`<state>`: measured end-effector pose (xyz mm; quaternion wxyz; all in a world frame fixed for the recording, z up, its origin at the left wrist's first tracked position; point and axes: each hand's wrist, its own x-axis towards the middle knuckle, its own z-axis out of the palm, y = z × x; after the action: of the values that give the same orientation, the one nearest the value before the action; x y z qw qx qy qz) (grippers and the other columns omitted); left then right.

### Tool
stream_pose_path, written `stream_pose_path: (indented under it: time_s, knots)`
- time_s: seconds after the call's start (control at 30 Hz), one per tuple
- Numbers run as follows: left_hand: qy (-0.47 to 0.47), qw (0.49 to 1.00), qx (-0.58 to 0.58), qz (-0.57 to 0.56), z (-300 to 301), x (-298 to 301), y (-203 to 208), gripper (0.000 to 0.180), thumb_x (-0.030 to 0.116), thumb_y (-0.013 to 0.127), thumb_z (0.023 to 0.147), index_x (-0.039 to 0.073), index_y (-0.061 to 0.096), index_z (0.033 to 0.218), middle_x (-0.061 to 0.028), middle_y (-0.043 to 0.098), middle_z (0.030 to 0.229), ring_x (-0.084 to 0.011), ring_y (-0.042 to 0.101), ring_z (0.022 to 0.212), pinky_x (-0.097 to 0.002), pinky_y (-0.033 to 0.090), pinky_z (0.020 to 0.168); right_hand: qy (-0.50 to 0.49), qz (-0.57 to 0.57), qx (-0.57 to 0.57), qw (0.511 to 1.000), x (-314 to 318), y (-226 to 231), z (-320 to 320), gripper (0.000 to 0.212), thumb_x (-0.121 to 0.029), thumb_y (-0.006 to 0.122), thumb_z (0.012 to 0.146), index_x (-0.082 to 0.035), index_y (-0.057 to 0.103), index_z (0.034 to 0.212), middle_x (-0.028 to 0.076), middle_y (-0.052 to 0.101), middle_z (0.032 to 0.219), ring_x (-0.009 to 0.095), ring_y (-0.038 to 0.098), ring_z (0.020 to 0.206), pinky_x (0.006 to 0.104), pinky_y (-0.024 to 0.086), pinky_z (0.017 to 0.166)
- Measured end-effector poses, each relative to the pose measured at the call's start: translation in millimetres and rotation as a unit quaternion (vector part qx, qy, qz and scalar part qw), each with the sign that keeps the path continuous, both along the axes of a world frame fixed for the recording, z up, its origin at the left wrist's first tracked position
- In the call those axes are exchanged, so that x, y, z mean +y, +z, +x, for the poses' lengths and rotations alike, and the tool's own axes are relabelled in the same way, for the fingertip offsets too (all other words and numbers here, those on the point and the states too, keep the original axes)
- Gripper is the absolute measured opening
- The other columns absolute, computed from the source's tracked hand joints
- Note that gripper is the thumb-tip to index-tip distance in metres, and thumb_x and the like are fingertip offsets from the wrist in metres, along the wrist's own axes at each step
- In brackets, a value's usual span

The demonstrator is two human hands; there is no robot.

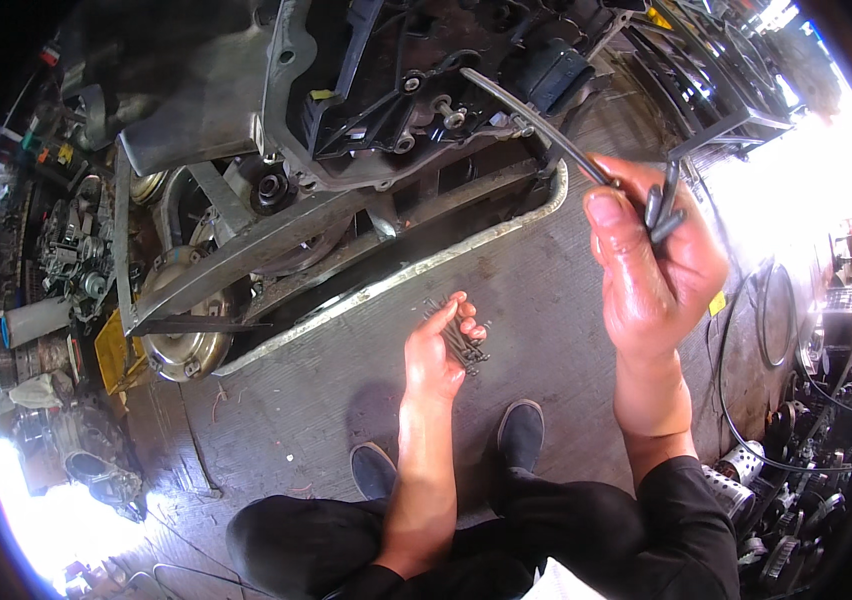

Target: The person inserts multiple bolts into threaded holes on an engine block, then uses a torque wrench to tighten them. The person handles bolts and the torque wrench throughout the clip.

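My left hand (433,358) is closed around a bunch of long thin bolts (464,348), low over the floor in front of my legs. Raised at the right, my right hand (646,265) grips a slender metal rod tool (538,122) between thumb and fingers. Its tip points up and left, over the dark inner parts of an open gearbox housing (274,100); I cannot tell whether it touches. Short dark cylindrical ends (668,226) stick out between the right fingers, and whether they belong to the tool is unclear. A bolt (449,113) stands proud inside the housing.
A metal stand (236,250) carries the housing above a pale-rimmed tray (426,265). A round metal converter (186,340) sits beneath at left. Mechanical parts crowd the left side, gears (796,510) the lower right. A black cable (726,385) loops across the floor.
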<state>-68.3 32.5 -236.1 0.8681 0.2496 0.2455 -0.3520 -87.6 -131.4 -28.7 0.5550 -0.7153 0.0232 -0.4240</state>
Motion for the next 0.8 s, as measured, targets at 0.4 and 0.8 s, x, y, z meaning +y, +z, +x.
stream_pose_path:
  time_s: [0.4,0.8]
  knots:
    - [-0.008,1.000,-0.011,0.004,1,-1,-1,0.021,0.010,0.053,0.104,-0.004,0.059,0.118,-0.0105,0.062,0.092,-0.0168,0.054,0.075,-0.0335,0.047,0.071,-0.014,-0.232,0.022,0.972,1,5,3,0.024,0.001,0.083,0.084,0.007,0.076,0.107,0.007,0.075,0.076,0.006,0.064,0.063,0.0184,0.047,0.060]
    - [-0.004,1.000,-0.002,-0.011,1,1,-7,0.019,0.009,0.054,0.103,-0.004,0.061,0.115,-0.0123,0.063,0.093,-0.0185,0.055,0.075,-0.0345,0.048,0.072,-0.068,-0.312,0.032,0.947,-6,30,53,0.016,-0.012,0.087,0.084,0.000,0.076,0.085,0.003,0.070,0.073,0.002,0.055,0.058,0.0198,0.041,0.052]
